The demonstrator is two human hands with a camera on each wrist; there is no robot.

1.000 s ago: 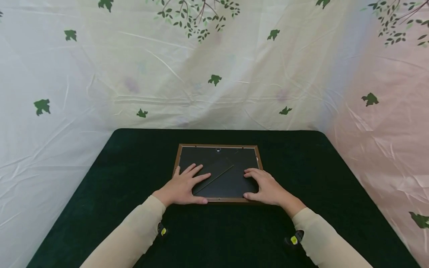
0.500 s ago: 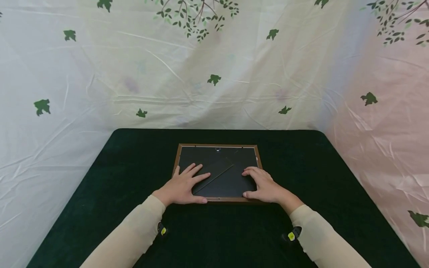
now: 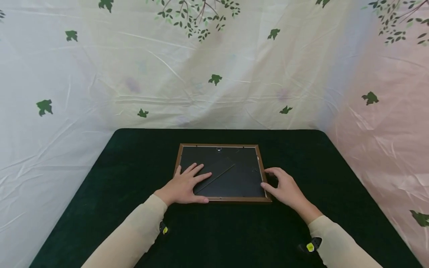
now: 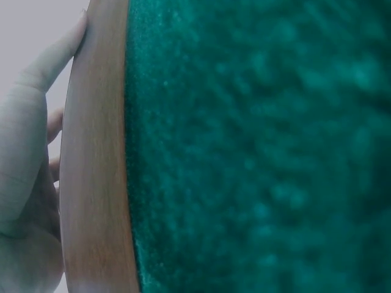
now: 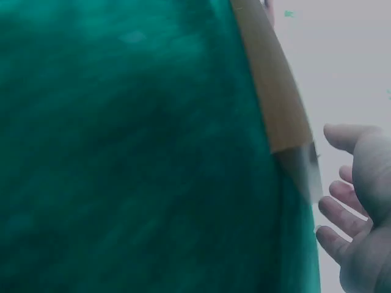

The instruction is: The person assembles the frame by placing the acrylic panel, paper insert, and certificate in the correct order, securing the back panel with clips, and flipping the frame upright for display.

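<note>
Left hand [image 3: 184,186] lies fanned on face-down picture frame [image 3: 234,180], no grip | right hand [image 3: 286,188] kinda loosely curved by its right edge, empty

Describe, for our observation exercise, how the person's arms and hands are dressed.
Both arms wear long, plain, cream sleeves, the left sleeve and the right sleeve, ending near the wrist. The left hand and right hand wear no gloves. Each wrist carries a small black device with a yellow-green patch: left device, right device.
</note>
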